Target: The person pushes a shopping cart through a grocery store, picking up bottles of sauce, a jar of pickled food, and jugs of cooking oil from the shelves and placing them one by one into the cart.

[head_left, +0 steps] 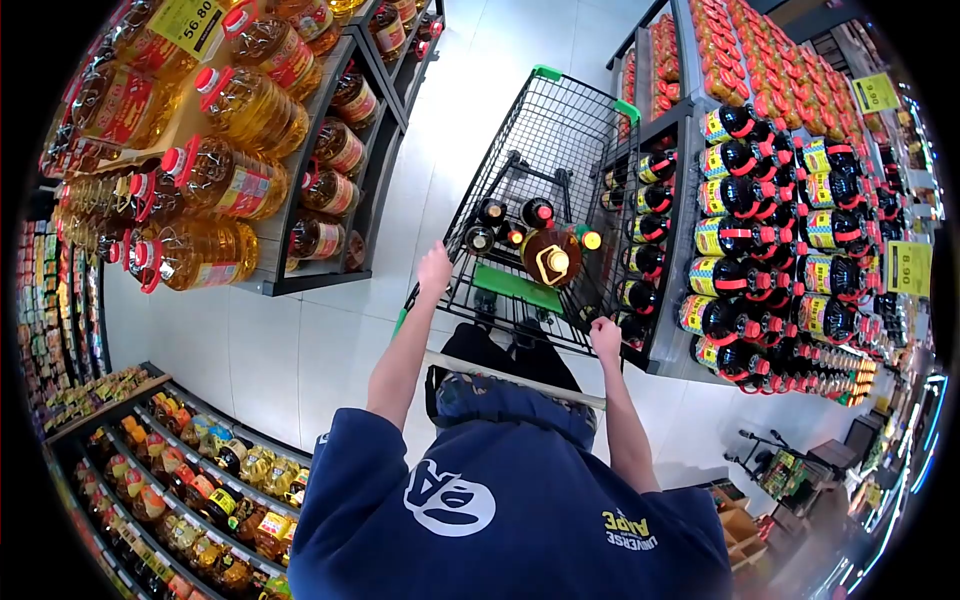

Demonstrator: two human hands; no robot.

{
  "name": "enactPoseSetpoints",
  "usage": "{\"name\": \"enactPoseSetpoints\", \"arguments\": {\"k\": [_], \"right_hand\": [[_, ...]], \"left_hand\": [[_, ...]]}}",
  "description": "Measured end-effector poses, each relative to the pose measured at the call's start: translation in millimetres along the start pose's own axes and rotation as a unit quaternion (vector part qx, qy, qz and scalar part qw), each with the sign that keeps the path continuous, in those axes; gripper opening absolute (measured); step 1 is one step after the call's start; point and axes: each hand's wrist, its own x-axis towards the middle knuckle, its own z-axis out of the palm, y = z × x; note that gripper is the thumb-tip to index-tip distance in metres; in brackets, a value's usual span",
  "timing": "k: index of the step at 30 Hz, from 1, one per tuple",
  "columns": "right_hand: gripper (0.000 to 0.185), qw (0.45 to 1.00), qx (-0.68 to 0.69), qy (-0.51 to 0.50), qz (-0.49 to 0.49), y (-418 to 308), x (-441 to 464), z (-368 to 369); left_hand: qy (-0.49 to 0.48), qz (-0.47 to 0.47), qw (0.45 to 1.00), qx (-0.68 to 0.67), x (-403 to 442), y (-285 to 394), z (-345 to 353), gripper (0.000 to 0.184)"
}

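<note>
A black wire shopping cart with green corner pieces stands in front of my body. My left hand is closed at the left side rim of the cart. My right hand is closed, fingers curled, at the near right corner of the cart. Inside the basket, toward my end, a large amber oil jug with a pale yellow handle stands among several dark bottles. A green panel crosses the cart near me. The pale bar lies across my waist, untouched by either hand.
A shelf of large oil jugs rises at the left. At the right, close to the cart, stands a display of dark sauce bottles. Lower shelves of bottles lie behind me at left. Pale floor tiles run ahead.
</note>
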Motion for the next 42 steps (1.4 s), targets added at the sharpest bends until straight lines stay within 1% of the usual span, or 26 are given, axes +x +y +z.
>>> {"name": "enactPoseSetpoints", "arguments": {"k": [4,7,8,9,10,11,14,15,17,18,19,22,23,24,27,30,31,33,34,35,37,41,42], "right_hand": [[0.017,1.000,0.001,0.019,0.004,-3.8,7.3,2.7],[0.017,0.999,0.027,0.030,0.011,-11.9,11.5,-3.3],[0.017,0.999,0.025,0.017,0.021,-16.8,12.3,-8.0],[0.016,0.999,0.011,0.029,0.011,-10.6,17.1,-2.2],[0.015,1.000,0.007,0.022,0.009,-7.5,20.1,-1.4],[0.014,1.000,0.006,0.015,0.009,-6.5,23.1,-0.4],[0.011,0.998,0.016,0.052,-0.030,-9.1,27.7,-1.2],[0.011,0.998,0.007,0.061,-0.030,-14.4,29.2,-4.9],[0.011,0.997,0.007,0.062,-0.034,-18.8,34.8,-9.6],[0.011,0.997,-0.008,0.068,-0.048,-20.8,38.5,-11.8],[0.012,0.997,-0.029,0.046,-0.046,-23.0,41.9,-12.9],[0.012,0.994,-0.044,0.071,-0.068,-30.4,51.8,-14.9],[0.011,0.996,-0.047,0.049,-0.063,-31.3,57.4,-16.9],[0.011,0.996,-0.040,0.046,-0.059,-32.8,63.9,-20.0],[0.012,0.998,-0.013,0.037,-0.045,-37.0,79.7,-28.6],[0.013,0.999,-0.001,0.027,-0.034,-39.5,97.8,-34.5],[0.014,0.999,0.001,0.013,-0.033,-39.9,105.6,-38.4],[0.015,0.999,0.005,-0.018,-0.033,-42.5,117.0,-46.8],[0.017,0.999,-0.022,-0.023,-0.033,-43.3,125.5,-45.6],[0.019,0.998,-0.031,-0.042,-0.033,-42.5,132.0,-45.6],[0.024,0.995,-0.049,-0.075,-0.033,-49.8,145.9,-57.4],[0.024,0.996,-0.010,-0.067,-0.051,-55.9,171.3,-68.2],[0.018,0.997,-0.020,-0.062,-0.046,-54.7,179.8,-63.3]], "left_hand": [[0.016,-0.003,1.000,0.002,3.2,-0.4,-5.5,0.021],[-0.007,-0.015,1.000,-0.018,1.8,1.5,-12.9,0.020],[-0.016,-0.017,1.000,-0.003,-0.3,3.8,-16.8,0.020],[-0.009,-0.019,1.000,-0.022,3.7,-1.2,-8.1,0.022],[0.016,0.002,0.999,-0.033,4.9,-4.9,-2.6,0.023],[0.008,-0.029,0.999,-0.038,5.3,1.0,-7.9,0.024],[-0.011,-0.021,0.999,-0.024,8.2,2.7,-13.2,0.021],[-0.018,-0.021,0.999,-0.015,10.7,2.9,-13.8,0.021],[-0.017,-0.020,0.999,-0.022,11.7,7.6,-21.2,0.029],[-0.037,-0.032,0.999,-0.017,16.4,11.6,-24.7,0.028],[-0.009,-0.034,0.999,-0.022,20.3,11.3,-21.4,0.025],[-0.015,-0.029,0.999,0.000,30.0,16.0,-25.8,0.024],[-0.018,-0.032,0.999,0.002,32.4,19.5,-27.9,0.025],[-0.005,-0.056,0.998,-0.016,36.0,23.4,-27.5,0.026],[-0.007,-0.049,0.999,-0.002,47.6,28.1,-26.5,0.027],[-0.024,-0.042,0.999,0.008,55.6,39.6,-33.6,0.028],[-0.027,-0.074,0.997,-0.001,61.3,46.1,-36.0,0.029],[-0.077,-0.089,0.993,0.028,73.0,55.1,-46.2,0.031],[-0.109,-0.093,0.989,0.044,81.7,50.8,-43.9,0.033],[-0.146,-0.118,0.982,0.019,91.5,47.5,-42.1,0.036],[-0.095,-0.069,0.990,0.073,87.3,58.7,-51.3,0.035],[-0.060,-0.013,0.995,0.080,94.8,68.6,-60.9,0.029],[-0.052,-0.003,0.994,0.095,96.7,75.3,-65.3,0.028]]}}
